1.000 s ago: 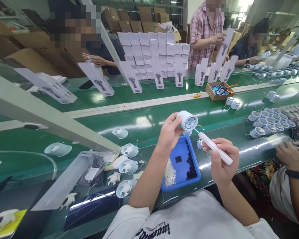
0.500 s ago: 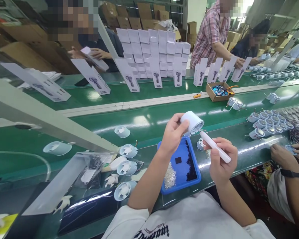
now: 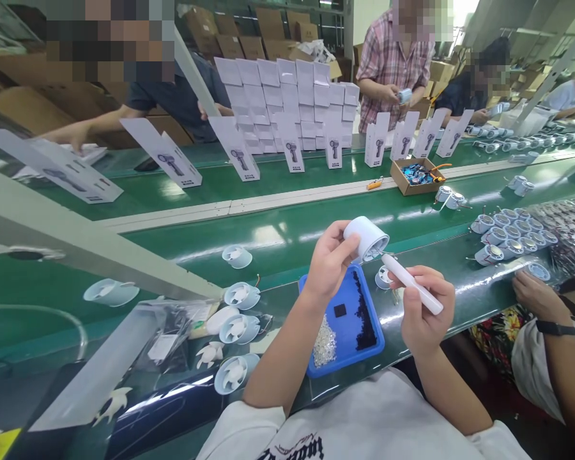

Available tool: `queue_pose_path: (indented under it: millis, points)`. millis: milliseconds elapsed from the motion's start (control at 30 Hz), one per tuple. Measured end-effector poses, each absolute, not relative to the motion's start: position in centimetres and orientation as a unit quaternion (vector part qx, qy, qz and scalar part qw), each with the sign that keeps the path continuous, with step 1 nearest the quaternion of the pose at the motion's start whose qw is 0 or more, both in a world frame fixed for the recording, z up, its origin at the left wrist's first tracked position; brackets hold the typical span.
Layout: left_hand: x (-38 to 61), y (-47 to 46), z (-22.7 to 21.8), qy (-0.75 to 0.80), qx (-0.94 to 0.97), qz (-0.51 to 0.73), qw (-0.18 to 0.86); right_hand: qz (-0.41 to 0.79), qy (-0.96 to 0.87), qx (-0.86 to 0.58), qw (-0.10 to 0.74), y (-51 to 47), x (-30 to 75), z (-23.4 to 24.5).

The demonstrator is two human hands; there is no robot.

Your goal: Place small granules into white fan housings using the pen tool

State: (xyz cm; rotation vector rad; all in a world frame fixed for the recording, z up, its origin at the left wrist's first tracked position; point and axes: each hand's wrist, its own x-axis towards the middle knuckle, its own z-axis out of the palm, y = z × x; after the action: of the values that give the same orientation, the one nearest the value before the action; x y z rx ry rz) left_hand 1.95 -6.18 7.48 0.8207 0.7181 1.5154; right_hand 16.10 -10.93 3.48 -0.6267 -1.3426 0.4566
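Note:
My left hand (image 3: 329, 262) is closed round a white round fan housing (image 3: 365, 237), held above a blue tray (image 3: 338, 348). My right hand (image 3: 424, 306) grips a white pen-shaped tool (image 3: 412, 283) whose tip points into the housing's open end. The tray holds a heap of small clear parts, a strip of small black parts and one black square piece.
Several white fan housings (image 3: 237, 319) lie left of the tray on the green conveyor belt (image 3: 278, 239). More housings (image 3: 512, 233) sit at the right, near a co-worker's hand (image 3: 536, 297). White product boxes (image 3: 292, 102) and a brown carton (image 3: 414, 176) stand across the belt, where other people work.
The fan housing has turned in my left hand so its open end faces right toward the tool. Both hands stayed close together above the tray. Across the belt, people shifted boxes.

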Motion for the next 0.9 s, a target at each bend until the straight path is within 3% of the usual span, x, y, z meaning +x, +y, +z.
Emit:
queue_pose_path:
  millis: [300, 467, 533, 767, 900]
  points:
    - [2.1, -7.0, 7.5, 0.339, 0.408, 0.655, 0.538, 0.166, -0.619, -0.335, 0.691, -10.5, 15.7, 2.1]
    - [2.4, -7.1, 7.2, 0.316, 0.351, 0.8, 0.369, 0.327, -0.702, -0.422, 0.471, -10.9, 14.8, 1.9]
    - [2.6, -7.5, 7.2, 0.3, 0.345, 0.821, 0.342, 0.359, -0.715, -0.4, 0.447, -11.6, 14.4, 2.3]
    - [2.9, -6.8, 6.7, 0.24, 0.346, 0.828, 0.372, 0.447, -0.664, -0.379, 0.464, -12.4, 13.0, 3.3]
    - [1.2, -4.1, 4.7, 0.328, 0.404, 0.713, 0.47, 0.418, -0.657, -0.436, 0.451, -9.6, 12.9, 2.5]
